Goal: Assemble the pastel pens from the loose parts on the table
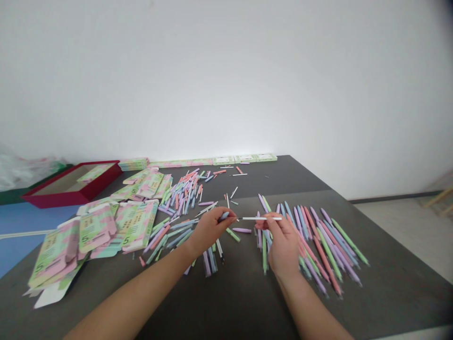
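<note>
— How are you gripping?
— I'm seeing the left hand (212, 225) pinching a blue piece (223, 216), the right hand (284, 243) pinching a white refill (260, 218), both hovering well in from the right edge of the tabletop (392, 283).

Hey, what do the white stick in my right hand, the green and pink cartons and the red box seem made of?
White stick: probably smooth plastic, judging by its even white surface.
Green and pink cartons: likely thin printed card, with flaps showing.
Red box: perhaps matte board, given its flat walls; plastic is possible.
</note>
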`<state>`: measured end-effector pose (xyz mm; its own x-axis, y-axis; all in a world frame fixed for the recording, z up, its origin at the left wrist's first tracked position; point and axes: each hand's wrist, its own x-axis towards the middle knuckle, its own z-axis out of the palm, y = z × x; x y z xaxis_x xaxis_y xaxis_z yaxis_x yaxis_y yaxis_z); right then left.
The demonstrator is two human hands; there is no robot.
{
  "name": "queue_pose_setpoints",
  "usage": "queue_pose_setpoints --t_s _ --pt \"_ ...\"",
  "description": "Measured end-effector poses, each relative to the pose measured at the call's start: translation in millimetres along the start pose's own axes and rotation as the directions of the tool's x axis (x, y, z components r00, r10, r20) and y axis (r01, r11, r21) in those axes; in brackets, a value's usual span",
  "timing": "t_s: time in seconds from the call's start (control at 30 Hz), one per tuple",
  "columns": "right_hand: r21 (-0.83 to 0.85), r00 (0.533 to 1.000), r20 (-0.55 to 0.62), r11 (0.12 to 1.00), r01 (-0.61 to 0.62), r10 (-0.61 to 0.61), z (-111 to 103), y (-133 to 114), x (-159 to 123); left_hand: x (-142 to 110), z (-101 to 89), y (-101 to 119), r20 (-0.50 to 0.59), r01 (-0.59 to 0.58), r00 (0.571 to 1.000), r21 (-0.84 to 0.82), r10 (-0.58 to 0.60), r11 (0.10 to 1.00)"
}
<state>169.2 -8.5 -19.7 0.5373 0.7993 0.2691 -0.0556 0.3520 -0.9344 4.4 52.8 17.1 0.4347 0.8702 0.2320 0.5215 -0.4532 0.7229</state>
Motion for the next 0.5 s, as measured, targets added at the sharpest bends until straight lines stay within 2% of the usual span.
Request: queue_pose_setpoints --t_s 0.17,0.23,0.3,0.37,0.4,0.5 --pt "0.193 0.991 0.052 0.972 -0.134 0.127 9 3 -3 -1 0.3 3 -0.018 -0.015 1.000 -0.079 0.014 0.997" --pt "0.312 0.975 0.080 0.923 -0.223 0.208 11 4 -3 -3 3.2 4 -0.030 0.008 0.999 -0.171 -0.013 0.985" --pt "0.409 0.946 0.111 0.854 -0.322 0.303 12 5 -1 -6 7.5 3 -0.050 0.031 0.997 -0.339 -0.051 0.940" --pt "0.476 0.908 0.136 0.777 -0.411 0.397 11 7 0 -8 12.2 1 -0.082 0.047 0.990 -0.591 -0.118 0.805" --pt "0.502 0.889 0.144 0.742 -0.444 0.434 11 7 1 -8 14.2 0 -0.090 0.053 0.981 -0.722 -0.169 0.690" --pt "0.554 0.861 0.162 0.677 -0.484 0.483 11 9 1 -6 17.2 0 -0.013 0.089 0.923 -0.965 -0.384 0.248"
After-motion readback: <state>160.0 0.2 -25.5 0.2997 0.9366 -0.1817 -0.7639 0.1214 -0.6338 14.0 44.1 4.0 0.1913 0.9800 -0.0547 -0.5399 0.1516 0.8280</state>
